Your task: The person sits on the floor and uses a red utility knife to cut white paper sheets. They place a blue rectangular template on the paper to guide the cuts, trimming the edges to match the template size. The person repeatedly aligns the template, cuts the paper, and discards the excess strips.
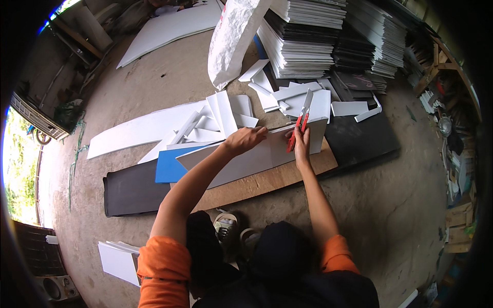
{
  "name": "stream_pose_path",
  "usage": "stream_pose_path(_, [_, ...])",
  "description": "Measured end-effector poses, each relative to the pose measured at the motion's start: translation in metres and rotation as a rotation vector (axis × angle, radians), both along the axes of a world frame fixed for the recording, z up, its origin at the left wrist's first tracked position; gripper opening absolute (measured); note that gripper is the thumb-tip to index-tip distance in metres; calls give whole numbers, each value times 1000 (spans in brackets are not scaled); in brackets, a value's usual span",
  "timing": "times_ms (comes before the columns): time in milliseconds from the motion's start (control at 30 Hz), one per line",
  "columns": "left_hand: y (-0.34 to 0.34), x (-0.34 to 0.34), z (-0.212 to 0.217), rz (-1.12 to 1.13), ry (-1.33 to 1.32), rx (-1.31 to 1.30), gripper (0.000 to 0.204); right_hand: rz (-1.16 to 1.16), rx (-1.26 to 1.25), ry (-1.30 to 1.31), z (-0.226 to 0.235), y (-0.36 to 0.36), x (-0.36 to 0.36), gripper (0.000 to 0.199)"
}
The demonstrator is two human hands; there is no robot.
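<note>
A long white board (267,156) stands tilted on its long edge in front of me. My left hand (246,139) is closed at its upper edge, fingers curled over it. In my right hand (302,142) is a red utility knife (303,120), its silver blade pointing up and away from me. That hand is close against the right end of the board. Beneath the board lie a brown wooden plank (287,172), a blue sheet (165,167) and black sheets (359,143).
White offcuts (221,115) lie in heaps beyond the board. A white sack (231,46) stands behind them, beside tall stacks of white and black sheets (303,51). White pieces (118,259) sit on the floor at left. My shoes (225,226) are close to the plank.
</note>
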State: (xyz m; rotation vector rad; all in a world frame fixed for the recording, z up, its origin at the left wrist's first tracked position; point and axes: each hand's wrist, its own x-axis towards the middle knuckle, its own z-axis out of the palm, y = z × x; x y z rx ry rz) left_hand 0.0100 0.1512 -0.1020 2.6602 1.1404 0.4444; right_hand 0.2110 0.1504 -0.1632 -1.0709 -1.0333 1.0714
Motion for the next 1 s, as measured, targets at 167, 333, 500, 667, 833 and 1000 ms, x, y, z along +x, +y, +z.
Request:
stream_pose_path(167, [-6, -3, -16, -6, -37, 409, 30, 102, -57, -392, 12, -37, 10, 21])
stream_pose_path(333, [-18, 11, -18, 104, -56, 775, 30, 104, 23, -913, 16, -85, 7, 27])
stream_pose_path(500, [-15, 14, -21, 208, 5, 426, 27, 19, 101, -1101, 44, -112, -5, 25])
stream_pose_path(667, [-14, 11, -30, 239, 50, 836, 26, 75, -17, -1196, 56, -119, -11, 23])
stream_pose_path(833, [-10, 4, -36, 180, 43, 1045, 25, 77, -4, -1197, 58, -120, -16, 22])
stream_pose_path(1000, [-22, 16, -18, 224, -89, 965, 28, 56, 23, -1262, 55, -119, -13, 20])
